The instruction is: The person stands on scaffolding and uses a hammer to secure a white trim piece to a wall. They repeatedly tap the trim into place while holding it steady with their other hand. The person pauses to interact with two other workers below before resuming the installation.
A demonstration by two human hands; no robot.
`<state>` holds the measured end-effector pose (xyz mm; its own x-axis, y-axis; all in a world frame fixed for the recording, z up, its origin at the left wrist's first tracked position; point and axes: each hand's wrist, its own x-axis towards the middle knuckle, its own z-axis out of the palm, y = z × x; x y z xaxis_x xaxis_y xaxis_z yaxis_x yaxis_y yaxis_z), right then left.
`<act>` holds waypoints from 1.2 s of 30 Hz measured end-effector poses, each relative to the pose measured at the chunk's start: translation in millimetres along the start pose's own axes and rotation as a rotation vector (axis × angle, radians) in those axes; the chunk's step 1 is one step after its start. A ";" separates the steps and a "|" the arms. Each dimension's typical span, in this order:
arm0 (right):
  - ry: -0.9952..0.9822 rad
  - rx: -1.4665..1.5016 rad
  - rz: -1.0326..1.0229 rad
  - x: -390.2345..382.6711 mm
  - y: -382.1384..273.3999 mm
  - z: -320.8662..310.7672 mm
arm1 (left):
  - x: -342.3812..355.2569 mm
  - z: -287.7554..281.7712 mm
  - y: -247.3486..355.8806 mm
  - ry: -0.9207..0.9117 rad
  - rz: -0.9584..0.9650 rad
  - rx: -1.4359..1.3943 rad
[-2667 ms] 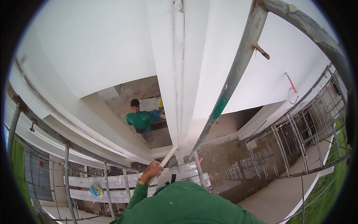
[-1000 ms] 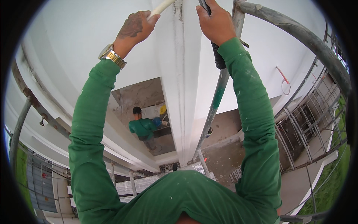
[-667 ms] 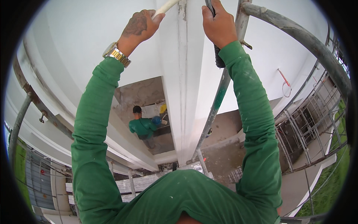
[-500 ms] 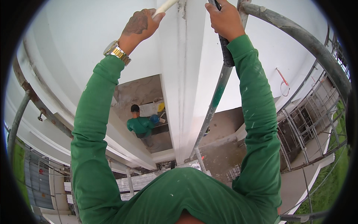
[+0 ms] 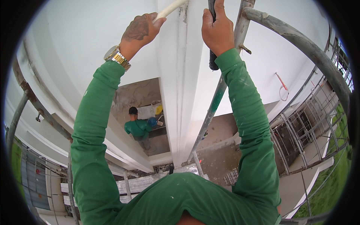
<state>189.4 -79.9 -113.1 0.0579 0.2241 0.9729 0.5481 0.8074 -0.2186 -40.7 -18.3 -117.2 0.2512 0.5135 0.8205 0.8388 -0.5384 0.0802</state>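
Observation:
Both my arms reach up in green sleeves dusted with paint. My left hand [image 5: 141,32], with a watch at its wrist, is closed round a cream-coloured round rod [image 5: 173,8] that slants up and right past the top edge. To its right, my right hand [image 5: 218,33] grips a black handle [image 5: 213,63] whose lower end sticks out below the palm. The upper ends of both are out of view, so I cannot tell what tools they belong to. A white column [image 5: 176,93] stands behind and between the hands.
A grey scaffold pipe [image 5: 215,99] slants down behind my right arm; a curved pipe [image 5: 300,35] arcs at the right. Far below, a co-worker [image 5: 137,127] in green and a dark cap stands beside a blue bucket [image 5: 152,121]. An orange tube [image 5: 281,81] protrudes from the right-hand wall.
My right hand has shifted left and slightly down with the black handle, which now stands more upright. My left hand has dropped slightly, still holding the rod.

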 end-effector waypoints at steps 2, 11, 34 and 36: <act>-0.234 -0.187 0.096 1.6 7.7 -4.8 | 5.3 -0.1 0.0 -0.026 -0.012 0.006; -0.050 -0.074 0.019 -4.8 -4.9 3.4 | 1.2 7.4 -8.0 0.049 0.020 0.033; -0.114 -0.061 -0.043 11.7 -11.0 -10.4 | -1.9 -1.0 -14.4 -0.109 -0.036 -0.046; -0.112 -0.055 -0.041 6.0 -3.6 -11.4 | -7.0 0.9 -15.7 -0.071 0.003 -0.032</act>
<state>197.3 -87.7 -105.6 -0.0576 0.2535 0.9656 0.5933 0.7866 -0.1711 -55.2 -12.8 -124.7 0.2885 0.5572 0.7787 0.8226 -0.5605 0.0963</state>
